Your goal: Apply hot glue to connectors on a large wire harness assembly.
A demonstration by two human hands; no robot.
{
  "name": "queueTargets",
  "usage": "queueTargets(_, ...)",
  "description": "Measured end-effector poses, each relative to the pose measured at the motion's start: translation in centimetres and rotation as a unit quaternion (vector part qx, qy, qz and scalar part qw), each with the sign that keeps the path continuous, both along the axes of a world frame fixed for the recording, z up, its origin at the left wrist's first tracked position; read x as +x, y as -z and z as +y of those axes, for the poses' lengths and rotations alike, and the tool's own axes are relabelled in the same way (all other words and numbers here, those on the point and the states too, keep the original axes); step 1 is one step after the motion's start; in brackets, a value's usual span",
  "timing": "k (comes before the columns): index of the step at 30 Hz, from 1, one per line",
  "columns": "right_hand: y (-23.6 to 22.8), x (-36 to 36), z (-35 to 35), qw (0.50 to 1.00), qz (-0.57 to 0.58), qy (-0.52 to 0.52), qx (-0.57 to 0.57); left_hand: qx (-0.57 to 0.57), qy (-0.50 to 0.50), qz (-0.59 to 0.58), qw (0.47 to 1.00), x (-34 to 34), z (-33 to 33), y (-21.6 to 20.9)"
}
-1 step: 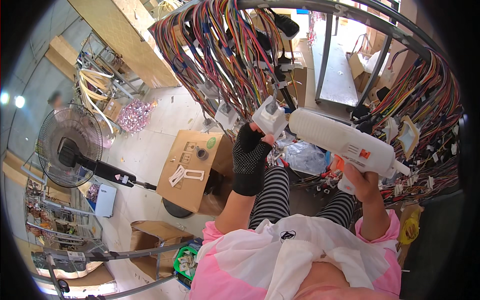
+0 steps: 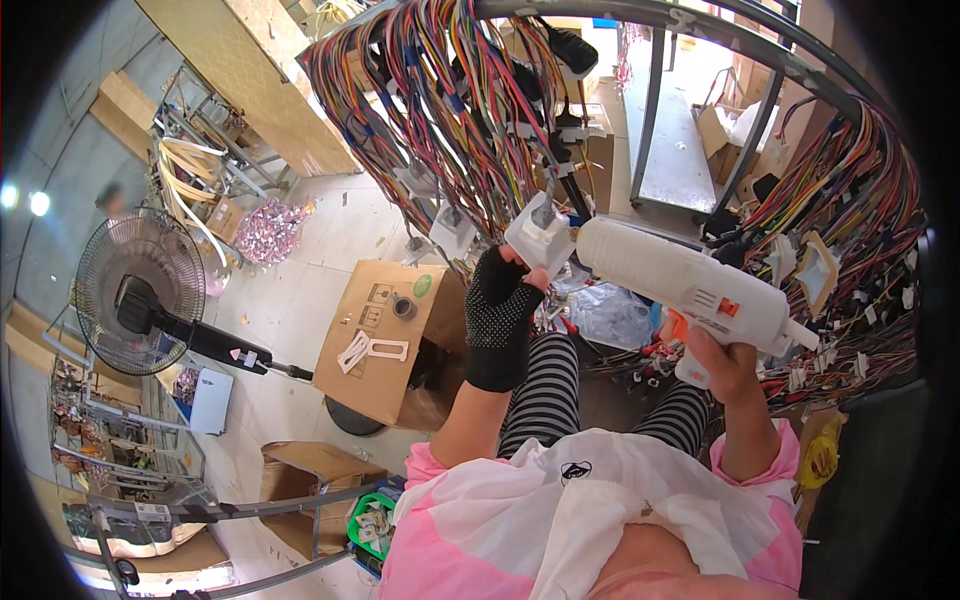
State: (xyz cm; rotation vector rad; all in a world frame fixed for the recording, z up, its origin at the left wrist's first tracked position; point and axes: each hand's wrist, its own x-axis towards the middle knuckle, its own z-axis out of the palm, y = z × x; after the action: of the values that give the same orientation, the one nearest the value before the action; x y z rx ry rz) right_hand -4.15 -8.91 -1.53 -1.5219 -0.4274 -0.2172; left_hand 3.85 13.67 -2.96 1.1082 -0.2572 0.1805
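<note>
Hanging wire looms (image 2: 450, 110) behind — white glue gun (image 2: 690, 285) meets white connector (image 2: 540, 240).

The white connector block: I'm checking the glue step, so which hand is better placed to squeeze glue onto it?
Right. The right hand already holds the white glue gun, nozzle at the white connector block, which the gloved left hand steadies.

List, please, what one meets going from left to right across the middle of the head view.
Standing fan → cardboard box → left hand in a black dotted glove → white connector block it holds → white glue gun held by the bare right hand → hanging coloured wire bundles.
</note>
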Motion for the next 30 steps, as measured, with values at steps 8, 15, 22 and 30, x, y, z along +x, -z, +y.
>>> queueTargets(8,-1.2,0.0,0.9,0.998,-0.022,0.046,0.028,-0.002,-0.008,0.002,1.000,0.1,-0.2,0.2)
queueTargets(15,-1.0,0.2,0.8,0.998,-0.016,0.045,0.029,-0.010,-0.005,0.023,1.000,-0.2,-0.2,-0.1)
queueTargets(22,-1.6,0.1,0.9,0.998,-0.019,0.048,0.022,-0.023,-0.008,0.005,1.000,-0.2,-0.3,0.0)
queueTargets(30,-0.8,0.2,0.6,0.999,-0.026,0.047,0.011,0.016,-0.003,0.003,1.000,0.0,-0.5,-0.2)
